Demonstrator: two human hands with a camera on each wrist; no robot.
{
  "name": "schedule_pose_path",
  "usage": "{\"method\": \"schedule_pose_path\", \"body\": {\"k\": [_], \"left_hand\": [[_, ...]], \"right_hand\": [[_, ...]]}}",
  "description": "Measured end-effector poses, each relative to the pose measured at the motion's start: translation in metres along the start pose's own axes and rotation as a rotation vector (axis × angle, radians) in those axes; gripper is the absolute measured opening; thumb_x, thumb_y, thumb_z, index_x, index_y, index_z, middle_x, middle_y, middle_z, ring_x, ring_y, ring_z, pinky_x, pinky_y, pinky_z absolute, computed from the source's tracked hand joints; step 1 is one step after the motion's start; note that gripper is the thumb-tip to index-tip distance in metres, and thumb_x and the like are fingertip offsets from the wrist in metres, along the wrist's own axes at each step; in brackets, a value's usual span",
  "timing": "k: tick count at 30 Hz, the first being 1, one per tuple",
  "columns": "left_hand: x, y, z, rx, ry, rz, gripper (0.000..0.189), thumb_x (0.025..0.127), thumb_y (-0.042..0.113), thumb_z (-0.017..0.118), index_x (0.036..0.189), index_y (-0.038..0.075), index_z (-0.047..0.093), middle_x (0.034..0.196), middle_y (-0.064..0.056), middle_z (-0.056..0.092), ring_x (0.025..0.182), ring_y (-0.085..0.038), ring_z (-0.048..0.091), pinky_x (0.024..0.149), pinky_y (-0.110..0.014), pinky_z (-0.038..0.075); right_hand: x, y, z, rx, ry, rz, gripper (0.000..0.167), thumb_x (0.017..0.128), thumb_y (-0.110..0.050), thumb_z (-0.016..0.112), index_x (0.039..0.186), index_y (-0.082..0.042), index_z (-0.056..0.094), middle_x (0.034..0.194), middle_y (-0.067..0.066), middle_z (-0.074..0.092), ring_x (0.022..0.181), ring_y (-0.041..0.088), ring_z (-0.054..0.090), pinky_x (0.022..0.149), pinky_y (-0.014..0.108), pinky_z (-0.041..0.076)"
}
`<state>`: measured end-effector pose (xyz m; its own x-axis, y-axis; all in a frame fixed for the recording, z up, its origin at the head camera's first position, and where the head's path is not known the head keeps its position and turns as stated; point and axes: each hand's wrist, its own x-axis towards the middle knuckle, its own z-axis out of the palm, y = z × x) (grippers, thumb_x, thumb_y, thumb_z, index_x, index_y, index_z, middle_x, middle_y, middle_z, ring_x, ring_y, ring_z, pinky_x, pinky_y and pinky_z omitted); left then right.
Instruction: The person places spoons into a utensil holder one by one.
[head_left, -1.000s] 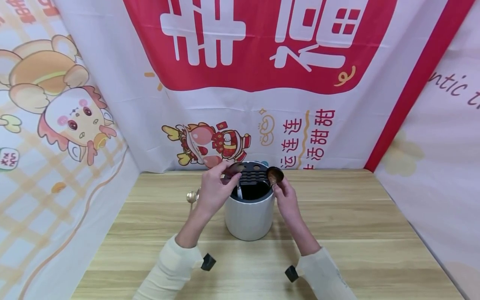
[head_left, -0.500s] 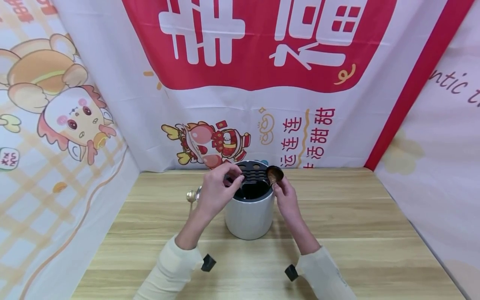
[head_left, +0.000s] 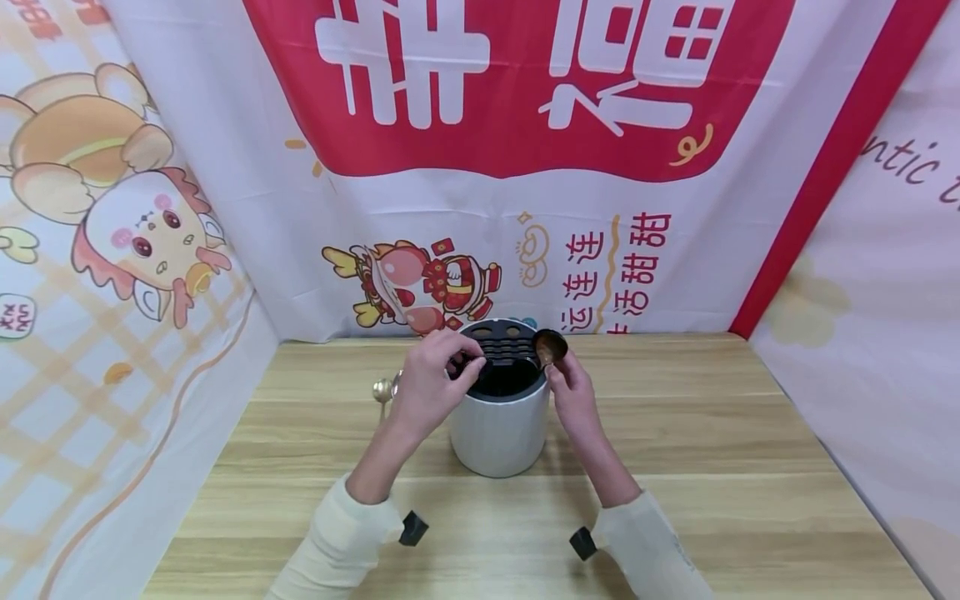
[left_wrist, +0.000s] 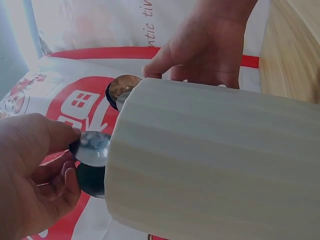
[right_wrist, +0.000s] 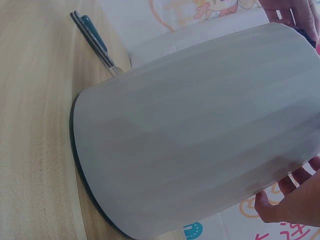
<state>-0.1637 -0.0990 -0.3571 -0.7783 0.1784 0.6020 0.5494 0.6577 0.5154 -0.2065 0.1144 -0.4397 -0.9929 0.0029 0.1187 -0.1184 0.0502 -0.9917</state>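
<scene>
A pale ribbed utensil holder (head_left: 498, 437) with a black slotted insert (head_left: 510, 354) stands upright on the table. My left hand (head_left: 438, 367) is at its left rim, pinching the silver bowl of a spoon (left_wrist: 93, 148) between thumb and fingers; the handle is hidden in the holder. Just beside it, another dark spoon bowl (left_wrist: 91, 180) shows past the rim. My right hand (head_left: 573, 396) grips the holder's right wall, fingertips against its side in the right wrist view. Near that hand a large rounded spoon bowl (head_left: 550, 347) sticks up over the right rim.
Left of the holder, partly behind my left hand, a spoon (head_left: 382, 392) lies on the wooden table (head_left: 675, 433). Dark-handled utensils (right_wrist: 92, 37) lie there in the right wrist view. Printed cloth (head_left: 495, 200) hangs right behind the holder and along both sides.
My left hand has lowered the spoon into the holder; its bowl and pale handle showed one second ago and are now mostly hidden in the head view. The right hand has stayed put.
</scene>
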Motion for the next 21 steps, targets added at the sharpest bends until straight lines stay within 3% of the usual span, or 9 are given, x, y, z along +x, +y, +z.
{"method": "schedule_pose_path", "body": {"k": [4, 11, 21], "left_hand": [[-0.002, -0.001, -0.002, -0.008, 0.009, -0.018, 0.011, 0.089, 0.015, 0.076, 0.099, 0.011, 0.073, 0.096, -0.004, 0.070, 0.084, -0.015, 0.059, 0.070, -0.026, 0.058], [-0.004, -0.006, -0.008, -0.039, 0.030, -0.065, 0.010, 0.092, 0.014, 0.071, 0.101, 0.009, 0.070, 0.093, -0.005, 0.068, 0.082, -0.015, 0.059, 0.068, -0.026, 0.058], [-0.013, -0.028, -0.014, -0.049, 0.041, -0.123, 0.009, 0.093, 0.011, 0.069, 0.101, 0.006, 0.070, 0.093, -0.005, 0.068, 0.080, -0.015, 0.060, 0.066, -0.029, 0.059]], "right_hand": [[0.000, 0.000, 0.000, 0.001, -0.007, 0.009, 0.046, 0.102, -0.008, 0.042, 0.148, -0.011, 0.047, 0.149, 0.017, 0.050, 0.133, 0.028, 0.048, 0.114, 0.050, 0.041], [0.000, -0.002, -0.001, 0.013, -0.021, 0.033, 0.045, 0.101, -0.012, 0.043, 0.146, -0.016, 0.049, 0.148, 0.012, 0.051, 0.131, 0.026, 0.048, 0.112, 0.051, 0.043], [0.001, 0.000, -0.002, 0.022, -0.029, 0.019, 0.045, 0.101, -0.012, 0.044, 0.145, -0.014, 0.049, 0.147, 0.012, 0.052, 0.132, 0.026, 0.049, 0.113, 0.052, 0.042]]}}
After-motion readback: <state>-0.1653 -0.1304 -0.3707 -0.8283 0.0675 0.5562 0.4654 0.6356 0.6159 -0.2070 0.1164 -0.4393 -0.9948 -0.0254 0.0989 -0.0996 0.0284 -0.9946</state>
